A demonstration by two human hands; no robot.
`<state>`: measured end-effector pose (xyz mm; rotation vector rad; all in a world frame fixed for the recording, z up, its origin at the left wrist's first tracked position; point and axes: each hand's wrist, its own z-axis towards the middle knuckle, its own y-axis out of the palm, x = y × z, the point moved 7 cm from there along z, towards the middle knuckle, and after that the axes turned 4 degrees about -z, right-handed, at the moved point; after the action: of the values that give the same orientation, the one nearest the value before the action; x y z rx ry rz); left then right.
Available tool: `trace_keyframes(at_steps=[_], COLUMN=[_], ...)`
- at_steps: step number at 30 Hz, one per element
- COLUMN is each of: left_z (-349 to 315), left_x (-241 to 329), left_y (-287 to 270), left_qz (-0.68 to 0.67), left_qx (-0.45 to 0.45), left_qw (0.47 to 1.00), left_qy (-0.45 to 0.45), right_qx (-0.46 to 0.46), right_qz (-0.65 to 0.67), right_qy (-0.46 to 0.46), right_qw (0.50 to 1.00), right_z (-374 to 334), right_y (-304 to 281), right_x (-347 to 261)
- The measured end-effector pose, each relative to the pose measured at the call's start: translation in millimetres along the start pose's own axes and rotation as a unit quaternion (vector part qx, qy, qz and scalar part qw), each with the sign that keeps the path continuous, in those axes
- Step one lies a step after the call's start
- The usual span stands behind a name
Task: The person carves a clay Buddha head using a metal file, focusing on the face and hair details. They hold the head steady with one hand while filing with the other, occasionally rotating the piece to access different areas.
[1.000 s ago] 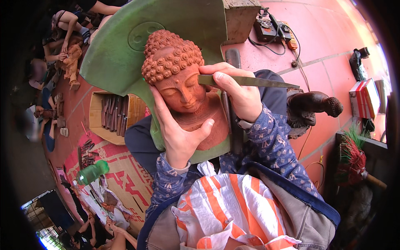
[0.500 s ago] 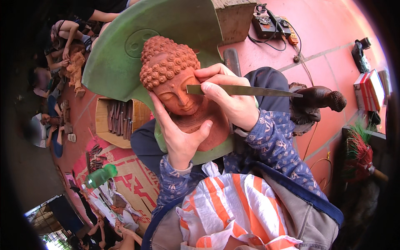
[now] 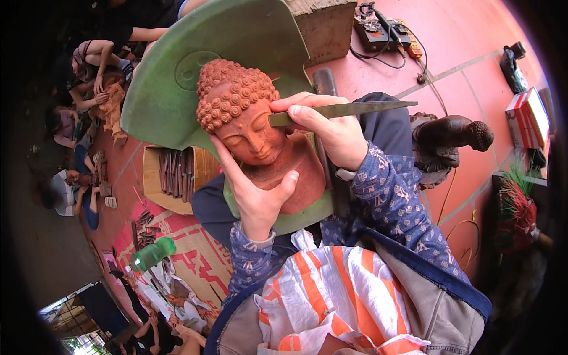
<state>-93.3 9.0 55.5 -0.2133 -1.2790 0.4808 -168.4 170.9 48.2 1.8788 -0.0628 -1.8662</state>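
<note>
A reddish-brown wooden Buddha bust (image 3: 247, 142) leans in a green plastic seat shell (image 3: 248, 35) between my legs. My left hand (image 3: 255, 195) rests along the cheek and chin side of the bust, its thumb spread away from the fingers and steadying it. Pinched in my right hand (image 3: 334, 130) is a flat tapered metal file (image 3: 361, 109). Its wide end lies against the side of the face near the eye, while the narrow end points off to the right. The fingertips of that hand also touch the temple.
Behind stands a wooden block (image 3: 322, 29). To the right are a power box with cords (image 3: 378, 35), a dark carved figure (image 3: 452, 136) and a red-and-white box (image 3: 525, 118). A cardboard box of tools (image 3: 157, 177) and a green bottle (image 3: 152, 254) lie left, with other people (image 3: 97, 59) beyond.
The file's wide end has shifted slightly outward, from beside the nose toward the outer eye, and its narrow end has tilted up. My left hand keeps its hold; the whole view has shifted slightly.
</note>
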Motion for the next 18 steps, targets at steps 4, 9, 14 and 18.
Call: trace_keyframes(at_steps=[4,9,14,18], left_z=[0.3,0.5,0.5,0.6], left_x=[3.1,4.8,5.6,5.7], left_y=[0.1,0.0,-0.8,-0.4], left_qz=[0.008,0.024,0.018,0.017], left_qx=[0.002,-0.001,0.003,0.003], left_qw=[1.0,1.0,1.0,1.0], left_qy=[0.003,0.016,0.012,0.013], right_qx=[0.014,-0.012,0.0,-0.023], right_qz=[0.018,0.015,-0.009,0.006], right_qy=[0.0,0.014,0.004,0.059], right_qw=[1.0,1.0,1.0,0.998], right_z=[-0.8,5.4,2.7,6.5], right_y=[-0.7,-3.8,-2.5,-4.1], right_x=[-2.5,3.0,-5.8,0.6])
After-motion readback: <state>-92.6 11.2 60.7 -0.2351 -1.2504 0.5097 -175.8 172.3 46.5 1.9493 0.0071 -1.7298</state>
